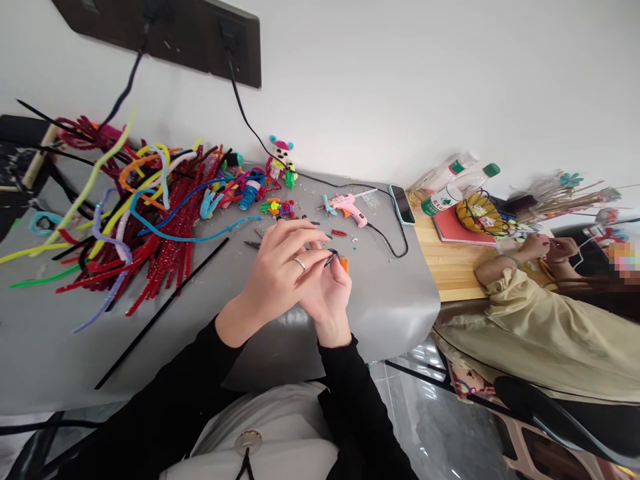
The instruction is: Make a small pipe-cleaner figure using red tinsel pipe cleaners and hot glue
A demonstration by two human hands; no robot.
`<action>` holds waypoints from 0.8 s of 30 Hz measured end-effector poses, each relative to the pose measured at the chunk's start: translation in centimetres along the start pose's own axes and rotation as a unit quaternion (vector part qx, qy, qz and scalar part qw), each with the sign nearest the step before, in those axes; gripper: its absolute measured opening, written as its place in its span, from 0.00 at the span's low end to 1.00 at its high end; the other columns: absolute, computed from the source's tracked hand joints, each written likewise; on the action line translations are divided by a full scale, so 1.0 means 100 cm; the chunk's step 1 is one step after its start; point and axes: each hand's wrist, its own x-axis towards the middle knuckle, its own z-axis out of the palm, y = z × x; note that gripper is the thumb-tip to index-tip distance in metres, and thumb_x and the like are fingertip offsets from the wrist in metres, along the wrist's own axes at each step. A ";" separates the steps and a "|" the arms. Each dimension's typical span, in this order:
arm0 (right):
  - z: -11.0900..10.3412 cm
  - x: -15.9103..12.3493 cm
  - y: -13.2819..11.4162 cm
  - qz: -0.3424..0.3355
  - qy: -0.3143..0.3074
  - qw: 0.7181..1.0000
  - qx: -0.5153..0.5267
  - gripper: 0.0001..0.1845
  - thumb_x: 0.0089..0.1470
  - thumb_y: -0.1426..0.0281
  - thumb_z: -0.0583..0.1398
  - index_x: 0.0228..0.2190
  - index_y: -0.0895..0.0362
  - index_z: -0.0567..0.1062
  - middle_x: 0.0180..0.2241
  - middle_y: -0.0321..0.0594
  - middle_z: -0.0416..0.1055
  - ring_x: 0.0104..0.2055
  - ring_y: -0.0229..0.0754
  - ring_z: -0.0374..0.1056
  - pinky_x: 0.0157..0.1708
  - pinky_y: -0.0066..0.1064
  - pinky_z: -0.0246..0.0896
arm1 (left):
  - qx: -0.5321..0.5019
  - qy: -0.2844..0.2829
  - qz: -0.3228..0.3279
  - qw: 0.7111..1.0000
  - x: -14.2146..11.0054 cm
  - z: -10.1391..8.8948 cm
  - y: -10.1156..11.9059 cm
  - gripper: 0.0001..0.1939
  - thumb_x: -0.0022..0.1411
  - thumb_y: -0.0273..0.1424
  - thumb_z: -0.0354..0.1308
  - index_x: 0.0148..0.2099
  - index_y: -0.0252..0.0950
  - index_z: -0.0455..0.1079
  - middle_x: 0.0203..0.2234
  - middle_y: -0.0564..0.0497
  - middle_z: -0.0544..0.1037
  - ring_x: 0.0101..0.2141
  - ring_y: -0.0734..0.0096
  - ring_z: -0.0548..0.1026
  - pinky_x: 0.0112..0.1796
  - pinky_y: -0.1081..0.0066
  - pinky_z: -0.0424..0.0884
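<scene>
My left hand, a ring on one finger, and my right hand meet over the grey table. Both pinch a small black and orange pipe-cleaner piece between their fingertips. Only the tip of that piece shows; the rest is hidden by my fingers. A long black pipe cleaner lies on the table to the left of my forearm.
A heap of coloured pipe cleaners fills the table's left. A pink glue gun, a phone, small finished figures and bits lie beyond my hands. A person in a beige top works at a wooden table on the right.
</scene>
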 end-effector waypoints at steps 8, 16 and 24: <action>-0.006 0.003 -0.004 0.007 -0.008 0.999 0.037 0.15 0.51 0.58 0.63 0.41 0.48 0.76 0.51 0.42 0.79 0.69 0.51 0.66 0.68 0.52 0.65 | 0.100 -0.007 0.066 0.993 0.003 -0.008 0.000 0.09 0.68 0.19 0.60 0.40 0.39 0.77 0.42 0.49 0.85 0.49 0.57 0.80 0.50 0.56 0.76; -0.005 0.003 -0.010 -0.002 -0.040 0.998 0.039 0.31 0.50 0.61 0.64 0.57 0.46 0.73 0.62 0.41 0.74 0.71 0.55 0.63 0.69 0.58 0.62 | 0.082 0.004 0.035 0.996 0.003 -0.008 -0.003 0.09 0.66 0.19 0.60 0.39 0.38 0.77 0.43 0.46 0.85 0.48 0.54 0.80 0.48 0.54 0.76; -0.006 0.003 -0.009 -0.005 -0.033 0.999 0.035 0.30 0.53 0.55 0.61 0.57 0.47 0.73 0.61 0.43 0.75 0.71 0.55 0.63 0.69 0.59 0.61 | 0.022 -0.003 0.014 1.000 0.003 -0.011 -0.004 0.09 0.68 0.20 0.60 0.41 0.39 0.77 0.43 0.47 0.84 0.48 0.57 0.79 0.50 0.55 0.77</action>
